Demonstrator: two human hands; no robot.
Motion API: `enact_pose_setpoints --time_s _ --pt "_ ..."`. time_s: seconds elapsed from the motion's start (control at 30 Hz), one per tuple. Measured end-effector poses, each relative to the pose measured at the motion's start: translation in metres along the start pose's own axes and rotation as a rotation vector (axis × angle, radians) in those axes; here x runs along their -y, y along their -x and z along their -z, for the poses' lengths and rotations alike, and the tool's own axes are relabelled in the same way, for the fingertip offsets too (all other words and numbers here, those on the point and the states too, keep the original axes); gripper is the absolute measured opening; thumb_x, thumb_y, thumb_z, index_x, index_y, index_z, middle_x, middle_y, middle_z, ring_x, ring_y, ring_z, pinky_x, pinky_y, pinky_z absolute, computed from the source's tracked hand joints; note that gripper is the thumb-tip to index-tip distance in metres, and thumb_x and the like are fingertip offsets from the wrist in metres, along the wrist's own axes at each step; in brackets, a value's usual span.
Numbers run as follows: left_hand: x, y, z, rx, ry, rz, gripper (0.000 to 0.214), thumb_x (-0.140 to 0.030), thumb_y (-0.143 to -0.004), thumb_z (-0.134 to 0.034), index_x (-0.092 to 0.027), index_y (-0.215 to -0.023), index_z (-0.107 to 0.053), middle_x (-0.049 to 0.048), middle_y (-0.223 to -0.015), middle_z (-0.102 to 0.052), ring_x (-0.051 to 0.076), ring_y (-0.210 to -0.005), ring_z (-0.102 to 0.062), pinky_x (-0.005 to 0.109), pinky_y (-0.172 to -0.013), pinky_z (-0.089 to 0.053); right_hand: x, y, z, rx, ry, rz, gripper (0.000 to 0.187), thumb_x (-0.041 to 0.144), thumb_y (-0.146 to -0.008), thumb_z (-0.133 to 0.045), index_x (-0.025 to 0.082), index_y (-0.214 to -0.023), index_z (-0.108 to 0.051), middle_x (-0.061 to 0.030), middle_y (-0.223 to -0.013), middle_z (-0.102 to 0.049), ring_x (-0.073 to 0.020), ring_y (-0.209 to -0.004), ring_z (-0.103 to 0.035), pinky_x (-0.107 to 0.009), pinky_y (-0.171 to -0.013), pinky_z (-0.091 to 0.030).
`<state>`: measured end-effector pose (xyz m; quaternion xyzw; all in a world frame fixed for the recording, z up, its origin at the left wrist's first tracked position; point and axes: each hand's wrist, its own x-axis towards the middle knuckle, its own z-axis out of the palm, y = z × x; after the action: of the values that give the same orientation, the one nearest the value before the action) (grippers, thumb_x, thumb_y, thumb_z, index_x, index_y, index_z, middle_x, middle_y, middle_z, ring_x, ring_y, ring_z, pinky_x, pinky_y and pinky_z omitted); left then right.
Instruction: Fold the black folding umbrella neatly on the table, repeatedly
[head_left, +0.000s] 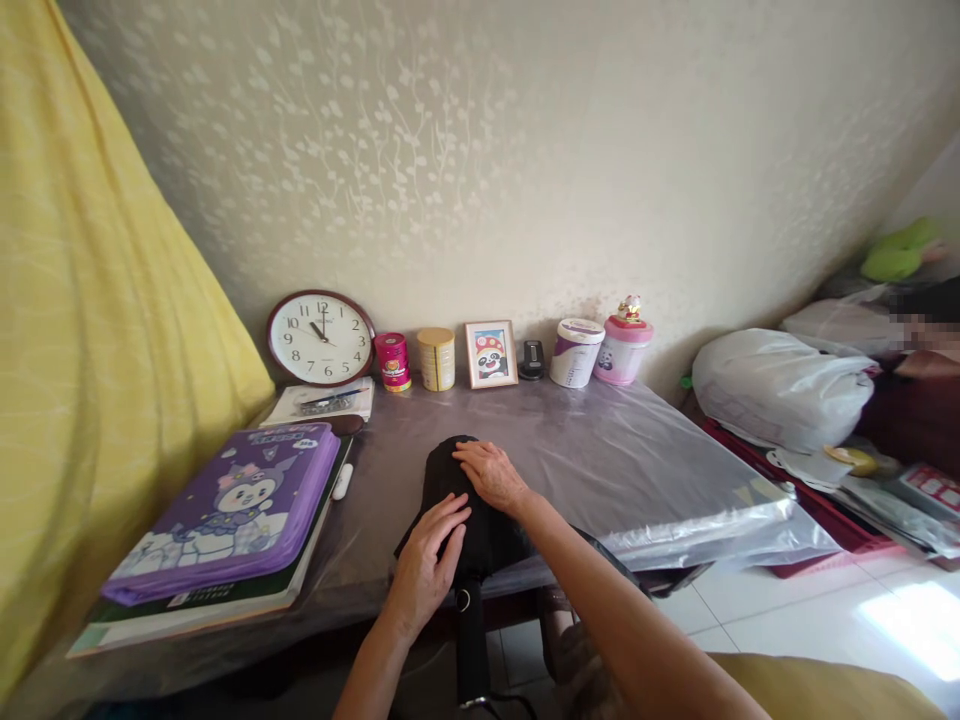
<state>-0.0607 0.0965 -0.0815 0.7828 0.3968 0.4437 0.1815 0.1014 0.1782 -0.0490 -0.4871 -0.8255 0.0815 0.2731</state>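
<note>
A black folding umbrella (444, 474) lies on the plastic-covered table, its loose canopy folds bunched along the shaft. Its black handle (472, 645), with a round button, points towards me past the table's front edge. My left hand (430, 550) rests on the left side of the fabric, fingers stretched out. Further up, my right hand (495, 478) lies on the top right part of the canopy with its fingers extended. Both hands touch the cloth without gripping it. My right forearm partly covers the folds on the right.
A purple cartoon binder (225, 505) lies on books at the left, near a white marker (343, 482). Along the wall stand a clock (321, 338), several cans, a picture frame (491, 355) and a stapler-like black object (532, 359). White bags (780, 385) sit right; a person is partly visible there.
</note>
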Motion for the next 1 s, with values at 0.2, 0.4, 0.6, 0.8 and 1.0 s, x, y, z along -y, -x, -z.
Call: enact_pose_setpoints --time_s 0.2,0.4,0.6,0.8,1.0 --pt "0.001 0.001 0.001 -0.011 -0.016 -0.02 0.027 -0.025 -0.089 -0.043 -0.025 -0.11 -0.059 0.0037 -0.122 -0.058 0.019 -0.121 -0.047 0.043 -0.1 -0.041 -0.005 -0.01 -0.002 -0.109 -0.066 -0.12 0.033 0.014 -0.088 -0.039 0.018 -0.114 -0.058 -0.0079 -0.119 -0.059 -0.0161 -0.112 -0.051 -0.035 -0.1 -0.035" --pt "0.002 0.002 0.001 -0.012 -0.015 -0.024 0.027 -0.026 -0.089 -0.042 -0.025 -0.11 -0.058 0.0042 -0.122 -0.058 0.019 -0.12 -0.048 0.044 -0.099 -0.042 -0.012 -0.008 0.011 -0.002 -0.134 -0.114 0.03 0.01 -0.081 -0.046 0.017 -0.104 -0.065 -0.0057 -0.113 -0.064 -0.0155 -0.109 -0.055 -0.029 -0.097 -0.038" --pt "0.002 0.002 0.002 -0.015 -0.007 -0.024 0.026 -0.026 -0.089 -0.043 -0.025 -0.11 -0.058 0.0036 -0.122 -0.058 0.018 -0.12 -0.048 0.043 -0.099 -0.043 -0.039 0.011 0.048 0.01 -0.042 -0.602 0.032 0.015 -0.082 -0.043 0.013 -0.105 -0.065 -0.0067 -0.095 -0.07 -0.015 -0.091 -0.062 -0.021 -0.08 -0.043" --pt "0.003 0.002 0.003 -0.004 0.003 -0.021 0.026 -0.025 -0.089 -0.043 -0.026 -0.11 -0.057 0.0025 -0.123 -0.057 0.017 -0.12 -0.047 0.042 -0.1 -0.042 -0.034 0.025 0.053 0.218 0.024 -0.626 0.03 0.013 -0.077 -0.044 0.014 -0.09 -0.071 -0.0052 -0.077 -0.07 -0.0144 -0.076 -0.062 -0.019 -0.066 -0.04" --pt "0.006 0.003 0.002 -0.007 0.002 -0.03 0.025 -0.024 -0.089 -0.044 -0.026 -0.111 -0.056 0.0024 -0.123 -0.057 0.016 -0.12 -0.047 0.041 -0.101 -0.041 -0.028 0.02 0.046 0.208 -0.035 -0.63 0.026 0.017 -0.075 -0.05 0.014 -0.092 -0.07 -0.0042 -0.075 -0.068 -0.0127 -0.066 -0.059 -0.02 -0.062 -0.039"
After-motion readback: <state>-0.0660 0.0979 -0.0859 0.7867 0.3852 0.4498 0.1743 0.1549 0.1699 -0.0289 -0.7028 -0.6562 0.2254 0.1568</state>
